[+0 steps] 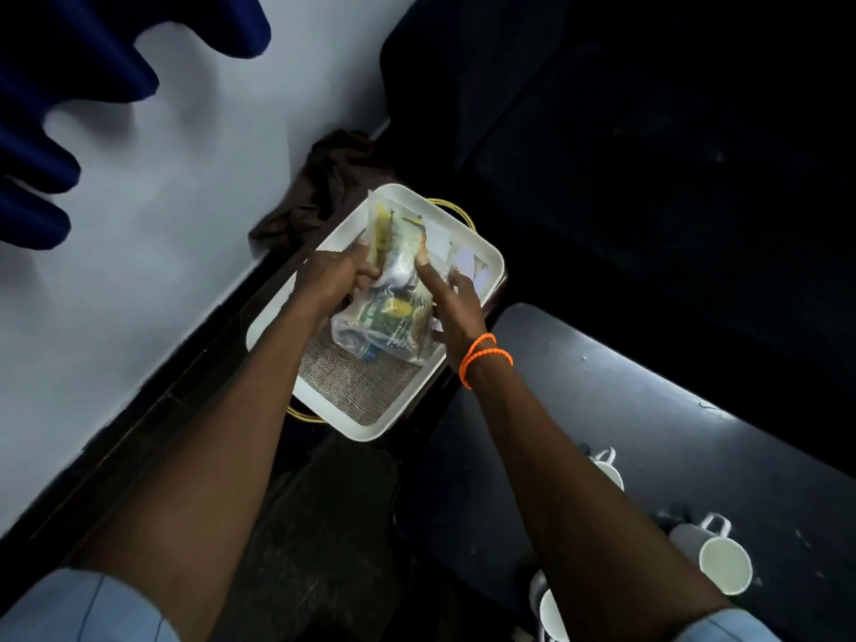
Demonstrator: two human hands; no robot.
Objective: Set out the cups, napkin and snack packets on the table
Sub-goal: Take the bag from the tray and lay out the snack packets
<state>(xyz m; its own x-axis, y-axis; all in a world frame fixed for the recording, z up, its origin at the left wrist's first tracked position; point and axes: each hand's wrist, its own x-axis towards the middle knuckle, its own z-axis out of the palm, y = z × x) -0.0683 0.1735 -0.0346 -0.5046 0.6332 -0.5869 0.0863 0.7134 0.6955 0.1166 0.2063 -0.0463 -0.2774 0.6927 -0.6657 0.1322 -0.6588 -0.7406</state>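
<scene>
Table (657, 410), dark and scuffed, sits at my right beside a pale wall (153, 187) with blue curtain (69, 62) hanging. White cups (725, 565) stand on it near my right forearm. Brown cloth (324, 183) lies crumpled behind the white tray (370, 428). Over that tray, my left hand (338, 275) and right hand (456, 308) curl their fingers around a clear bag of snack packets (393, 308); its print is too blurred to read.

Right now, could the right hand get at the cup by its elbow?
Probably not at once: the right hand and left hand both hold the packet bag over the tray. The cup stands unobstructed.
</scene>
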